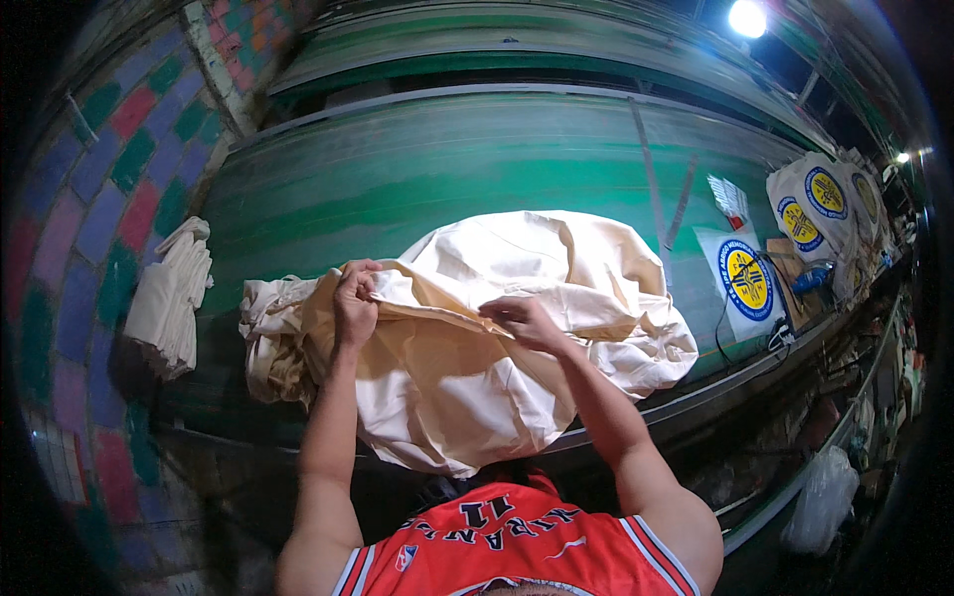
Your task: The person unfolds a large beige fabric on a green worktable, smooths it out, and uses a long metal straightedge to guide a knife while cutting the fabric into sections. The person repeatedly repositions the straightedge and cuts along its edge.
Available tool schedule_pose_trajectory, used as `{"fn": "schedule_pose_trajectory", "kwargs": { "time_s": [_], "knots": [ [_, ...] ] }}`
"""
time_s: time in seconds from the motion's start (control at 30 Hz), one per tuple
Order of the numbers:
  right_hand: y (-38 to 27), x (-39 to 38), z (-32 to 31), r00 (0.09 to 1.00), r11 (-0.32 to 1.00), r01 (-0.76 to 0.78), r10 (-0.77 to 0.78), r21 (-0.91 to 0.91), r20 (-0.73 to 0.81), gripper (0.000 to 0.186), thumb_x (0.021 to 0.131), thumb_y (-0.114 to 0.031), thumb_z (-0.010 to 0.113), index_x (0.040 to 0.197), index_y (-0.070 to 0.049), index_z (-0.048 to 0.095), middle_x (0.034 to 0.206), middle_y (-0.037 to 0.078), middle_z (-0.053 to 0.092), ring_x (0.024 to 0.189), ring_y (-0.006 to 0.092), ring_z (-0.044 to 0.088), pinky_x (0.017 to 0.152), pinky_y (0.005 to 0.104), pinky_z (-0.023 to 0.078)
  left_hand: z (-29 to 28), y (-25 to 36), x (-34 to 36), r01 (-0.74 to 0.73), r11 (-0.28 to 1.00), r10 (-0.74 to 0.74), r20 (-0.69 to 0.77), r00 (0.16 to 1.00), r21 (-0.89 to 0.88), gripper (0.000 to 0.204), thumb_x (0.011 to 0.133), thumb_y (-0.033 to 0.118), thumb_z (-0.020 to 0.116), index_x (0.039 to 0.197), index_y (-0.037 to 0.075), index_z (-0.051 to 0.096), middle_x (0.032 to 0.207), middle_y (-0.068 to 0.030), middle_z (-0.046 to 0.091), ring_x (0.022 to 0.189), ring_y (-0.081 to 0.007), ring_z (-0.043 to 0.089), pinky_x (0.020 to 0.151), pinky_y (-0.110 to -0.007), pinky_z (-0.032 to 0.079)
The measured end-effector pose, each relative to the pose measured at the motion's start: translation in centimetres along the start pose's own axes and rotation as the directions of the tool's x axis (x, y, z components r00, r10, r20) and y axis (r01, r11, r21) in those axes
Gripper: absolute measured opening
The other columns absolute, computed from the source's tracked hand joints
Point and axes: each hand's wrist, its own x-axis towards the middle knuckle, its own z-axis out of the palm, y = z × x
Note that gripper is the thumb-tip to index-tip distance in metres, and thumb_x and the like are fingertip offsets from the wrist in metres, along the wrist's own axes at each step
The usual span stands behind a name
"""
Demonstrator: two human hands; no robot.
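A large heap of cream cloth [586,248] lies bunched on the green table, and part of it hangs over the near edge in front of me. My left hand [356,298] grips a fold near the heap's left part, its fingers curled round the fabric. Farther right, my right hand [527,320] pinches the same raised edge of the cloth. Between the two hands that edge runs as a slanting fold, with a shaded hollow above it. Tightly gathered folds are bunched at the left end.
The long green table [427,149] stretches away from me. A folded cream cloth bundle [174,298] rests at its left end, near a painted block wall [109,199]. At the right lie a printed sheet [743,278] with a round emblem, a cable and more printed cloths [820,199].
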Motion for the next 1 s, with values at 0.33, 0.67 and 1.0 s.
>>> {"fn": "schedule_pose_trajectory", "kwargs": {
  "time_s": [0.33,0.67,1.0],
  "knots": [
    [4.1,5.5,4.1,0.988,0.709,-0.055,0.143,-0.703,0.066,0.03,0.094,-0.032,0.062,0.095,-0.003,0.07,0.09,0.018,0.07,0.088,0.0334,0.069,0.08,0.0443,0.053,-2.2,3.8,-2.4,-0.042,0.993,0.05,0.074,0.996,-0.109,0.025,0.071,-0.016,0.048,0.073,0.008,0.04,0.138,-0.0175,0.054,0.131,-0.0268,0.046,0.102,-0.032,0.033],
    [-1.9,5.7,-11.2,0.979,0.099,0.151,-0.151,0.984,-0.135,0.015,0.1,-0.018,0.054,0.1,-0.003,0.058,0.07,-0.001,0.048,0.064,0.0153,0.048,0.079,0.0343,0.045,-5.7,-2.3,-6.8,0.39,0.894,-0.428,0.163,0.889,0.22,0.016,0.072,-0.012,0.055,0.08,0.0,0.052,0.114,-0.0162,0.064,0.105,-0.0234,0.062,0.087,-0.032,0.047],
    [-3.9,-1.8,-18.3,0.794,0.071,0.601,-0.161,0.796,-0.586,0.068,0.094,-0.016,0.065,0.148,-0.002,0.025,0.114,0.012,0.054,0.067,0.0103,0.052,0.064,0.026,0.045,-8.9,-6.7,-4.1,0.291,0.723,-0.461,0.124,0.879,0.627,0.013,0.08,0.001,0.051,0.093,-0.001,0.053,0.086,-0.0281,0.061,0.089,-0.0469,0.061,0.072,-0.05,0.047]
  ]
}}
